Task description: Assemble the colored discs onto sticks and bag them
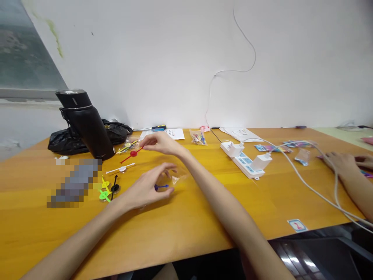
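My right hand [161,144] reaches across above my left forearm's line and pinches one end of a red arrow spinner [133,154]. My left hand [150,186] is low over the table, thumb and fingers apart. A blue arrow spinner [161,187] shows in the gap between them; whether the hand touches it I cannot tell. Just past the fingertips is a clear plastic bag [176,179]. Left of my hands lie a white arrow spinner [122,168], a black one [115,187], a yellow one [105,184] and a green one [104,195].
A black bottle [87,124] stands at the left before a black plastic bag [67,142]. Bagged spinners [198,137] lie near the wall. A white power strip [243,161] with trailing cables [303,179] is on the right, near another person's hands [342,165].
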`<state>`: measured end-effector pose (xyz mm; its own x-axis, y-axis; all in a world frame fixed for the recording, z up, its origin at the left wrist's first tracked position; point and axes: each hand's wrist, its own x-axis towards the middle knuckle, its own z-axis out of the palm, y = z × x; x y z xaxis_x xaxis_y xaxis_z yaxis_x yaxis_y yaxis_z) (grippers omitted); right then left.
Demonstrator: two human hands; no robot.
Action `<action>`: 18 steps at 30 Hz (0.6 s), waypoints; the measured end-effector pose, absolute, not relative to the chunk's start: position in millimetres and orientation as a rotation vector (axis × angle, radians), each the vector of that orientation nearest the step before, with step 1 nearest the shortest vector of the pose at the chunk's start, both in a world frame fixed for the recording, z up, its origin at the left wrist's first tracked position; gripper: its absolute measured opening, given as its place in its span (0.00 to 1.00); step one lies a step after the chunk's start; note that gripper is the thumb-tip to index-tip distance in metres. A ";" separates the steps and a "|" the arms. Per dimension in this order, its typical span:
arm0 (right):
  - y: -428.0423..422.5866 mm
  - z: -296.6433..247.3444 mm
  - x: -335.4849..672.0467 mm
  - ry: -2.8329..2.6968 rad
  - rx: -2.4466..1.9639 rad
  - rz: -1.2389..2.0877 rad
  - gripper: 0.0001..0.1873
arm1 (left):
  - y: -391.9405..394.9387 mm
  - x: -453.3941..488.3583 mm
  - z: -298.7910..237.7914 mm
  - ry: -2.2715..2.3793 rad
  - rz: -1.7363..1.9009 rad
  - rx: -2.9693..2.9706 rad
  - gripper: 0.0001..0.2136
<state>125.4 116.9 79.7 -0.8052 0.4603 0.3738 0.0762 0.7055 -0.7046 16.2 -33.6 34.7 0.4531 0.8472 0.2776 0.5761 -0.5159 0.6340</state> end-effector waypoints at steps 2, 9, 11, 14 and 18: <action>112.2 105.4 143.9 -2.295 -0.475 0.823 0.06 | -28.6 15.3 34.4 1.259 0.973 2.144 0.23; 90.8 167.9 202.9 -2.151 -0.547 0.577 0.08 | -13.5 6.3 28.7 1.343 1.341 1.834 0.26; 85.9 172.0 208.1 -2.202 -0.566 0.588 0.07 | -13.3 6.6 28.9 1.350 1.382 1.819 0.27; 79.4 170.2 203.9 -2.353 -0.604 0.641 0.07 | -15.0 8.4 30.5 1.360 1.407 1.819 0.27; 72.1 160.0 183.5 -2.536 -0.614 0.780 0.07 | -15.5 8.0 30.1 1.400 1.404 1.832 0.26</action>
<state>183.5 72.1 160.0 -0.8168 0.5178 0.2544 0.2853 0.7458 -0.6020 8.0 -15.5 30.1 -0.0271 0.8925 0.4503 0.4471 -0.3920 0.8040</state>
